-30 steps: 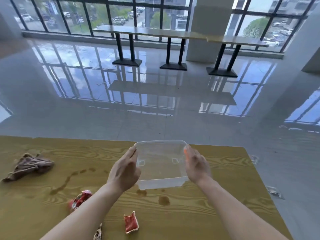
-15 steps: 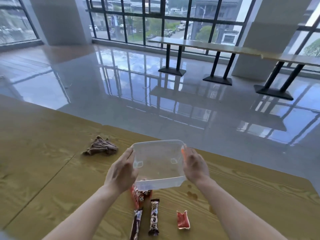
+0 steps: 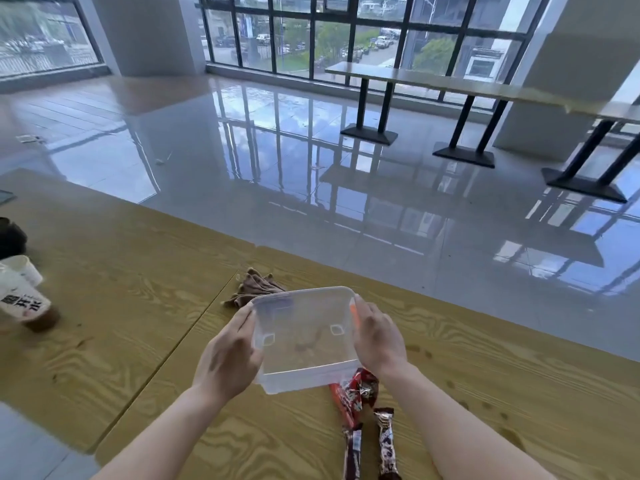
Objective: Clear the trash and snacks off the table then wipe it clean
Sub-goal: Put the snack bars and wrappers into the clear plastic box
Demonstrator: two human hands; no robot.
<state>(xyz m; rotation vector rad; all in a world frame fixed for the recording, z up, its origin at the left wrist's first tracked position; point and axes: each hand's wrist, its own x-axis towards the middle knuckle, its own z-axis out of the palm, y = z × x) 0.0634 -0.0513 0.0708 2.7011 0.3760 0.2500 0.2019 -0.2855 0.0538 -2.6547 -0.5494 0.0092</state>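
I hold a clear plastic container (image 3: 304,341) above the wooden table (image 3: 138,299), empty inside. My left hand (image 3: 227,358) grips its left side and my right hand (image 3: 377,336) grips its right side. A crumpled brown cloth (image 3: 254,289) lies on the table just beyond the container. Below the container's near right corner lie a red snack wrapper (image 3: 353,393) and two dark wrapped snack bars (image 3: 386,441). Brown spill stains (image 3: 419,351) dot the wood to the right.
At the table's left edge stand a cup with a printed label and brown drink (image 3: 26,303), a white cup (image 3: 24,268) behind it and a dark object (image 3: 10,237). Beyond the table lies glossy floor, with long tables (image 3: 433,84) by the windows.
My view has swung left, so the cloth and snacks sit further right in view and the cups have appeared at the left. Both hands keep hold of the container.
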